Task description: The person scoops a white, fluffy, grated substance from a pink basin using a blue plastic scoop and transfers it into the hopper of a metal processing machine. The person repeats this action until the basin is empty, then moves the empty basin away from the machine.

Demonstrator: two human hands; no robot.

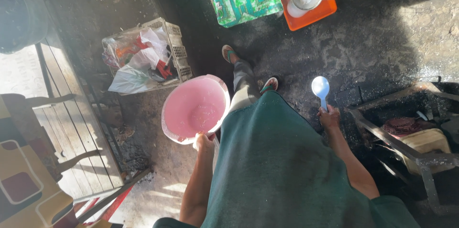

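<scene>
A person in a green garment is standing on a dark, sooty floor, seen from above. The left hand [203, 140], just left of the frame's centre, is gripping the near rim of a pink plastic bowl [195, 108], fingers curled over the edge; the fingertips are hidden behind the rim. The bowl is tilting toward the camera and its inside is looking wet, though what is in it is hard to make out. The right hand [329, 116], right of centre, is closing its fingers around the handle of a pale blue spoon [321, 87], whose head is pointing toward the top of the frame; the handle is mostly hidden in the fist. Two sandalled feet are showing between the hands. In the upper left, a white basket [177, 48] is holding crumpled bags. At the top edge, an orange tray [311, 15] with a strainer is partly cut off. A dark metal frame [382, 134] at the right is lying in deep shadow.
</scene>
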